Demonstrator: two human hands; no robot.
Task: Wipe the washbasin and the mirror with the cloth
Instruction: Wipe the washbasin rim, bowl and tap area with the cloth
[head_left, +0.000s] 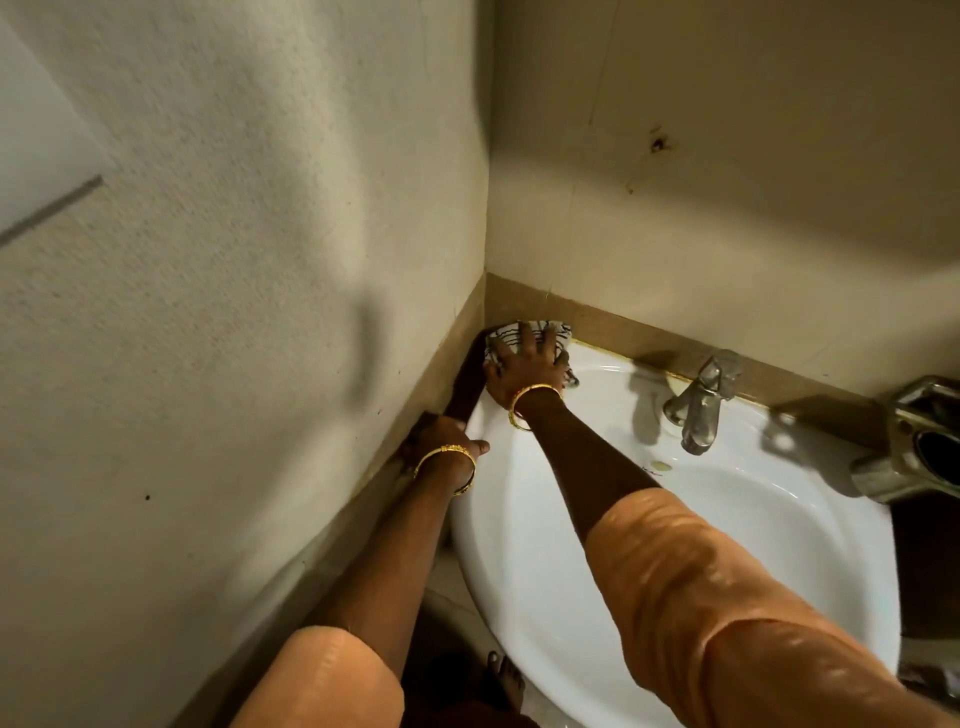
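Observation:
A white washbasin (524, 545) fills the lower right of the head view, set into a wall corner. At its far left corner lies a white cloth with dark stripes (553, 330). My right hand (524, 371) presses flat on the cloth with fingers spread. My left hand (447, 439) rests on the basin's left rim beside the wall, thumb pointing toward the bowl, holding nothing I can see. The mirror is not in view.
A steel tap (698, 402) stands at the basin's back edge. A metal fixture (914, 441) sits at the far right. Tiled walls close in at left and behind, with a brown border strip (649, 332). A bare foot (506, 675) shows on the floor below.

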